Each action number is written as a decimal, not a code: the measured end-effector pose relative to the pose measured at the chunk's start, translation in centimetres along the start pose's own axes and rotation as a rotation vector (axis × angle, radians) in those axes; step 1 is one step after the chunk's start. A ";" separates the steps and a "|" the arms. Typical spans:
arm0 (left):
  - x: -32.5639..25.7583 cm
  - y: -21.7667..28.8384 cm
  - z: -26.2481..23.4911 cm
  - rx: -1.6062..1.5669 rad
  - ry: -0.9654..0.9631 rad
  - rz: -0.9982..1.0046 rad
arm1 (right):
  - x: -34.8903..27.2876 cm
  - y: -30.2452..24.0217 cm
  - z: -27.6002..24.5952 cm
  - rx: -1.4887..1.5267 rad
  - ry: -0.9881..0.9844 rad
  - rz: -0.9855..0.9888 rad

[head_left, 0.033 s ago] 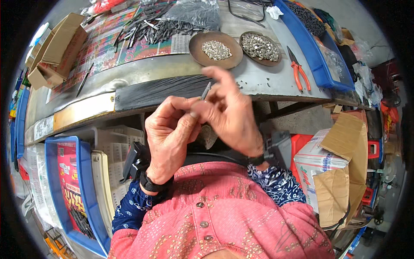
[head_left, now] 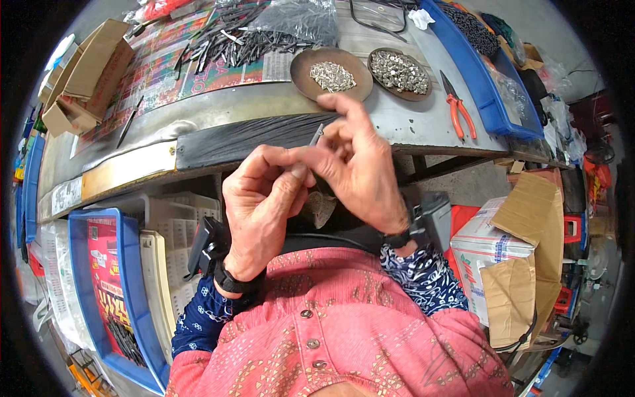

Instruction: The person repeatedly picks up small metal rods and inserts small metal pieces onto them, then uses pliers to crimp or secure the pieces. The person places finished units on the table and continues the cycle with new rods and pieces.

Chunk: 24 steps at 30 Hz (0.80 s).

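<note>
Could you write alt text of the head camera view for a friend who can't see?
A person's left hand and right hand meet at a slim grey piece by a workbench. On the bench lie two round dishes of small metal parts, red-handled pliers to their right, and a heap of dark strips to their left.
</note>
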<state>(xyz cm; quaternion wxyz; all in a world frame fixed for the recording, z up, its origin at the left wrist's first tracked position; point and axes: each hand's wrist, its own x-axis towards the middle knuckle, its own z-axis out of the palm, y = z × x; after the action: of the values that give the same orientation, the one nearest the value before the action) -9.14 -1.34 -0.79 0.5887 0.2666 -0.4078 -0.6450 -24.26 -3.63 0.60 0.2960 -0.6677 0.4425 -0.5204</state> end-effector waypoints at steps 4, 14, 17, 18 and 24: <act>-0.2 0.4 -0.4 0.033 0.016 0.002 | 0.4 -0.2 0.1 -0.036 0.032 -0.049; -0.4 0.8 -1.4 0.037 0.041 0.004 | 0.6 -1.0 0.3 -0.114 -0.023 -0.018; -0.3 0.5 -1.4 0.026 0.026 0.033 | -0.2 -1.0 1.1 -0.093 -0.082 -0.025; -0.4 0.4 -1.4 0.030 0.024 0.030 | -0.4 -0.8 1.6 0.029 -0.062 0.059; -0.3 0.0 -1.0 -0.004 0.055 0.052 | -0.4 0.1 3.2 -0.249 0.090 -0.288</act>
<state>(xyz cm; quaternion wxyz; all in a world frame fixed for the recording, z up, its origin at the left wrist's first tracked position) -8.28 -1.28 -1.36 0.6165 0.2724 -0.3972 -0.6229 -21.28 -3.50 -0.54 0.1134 -0.7317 0.4159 -0.5279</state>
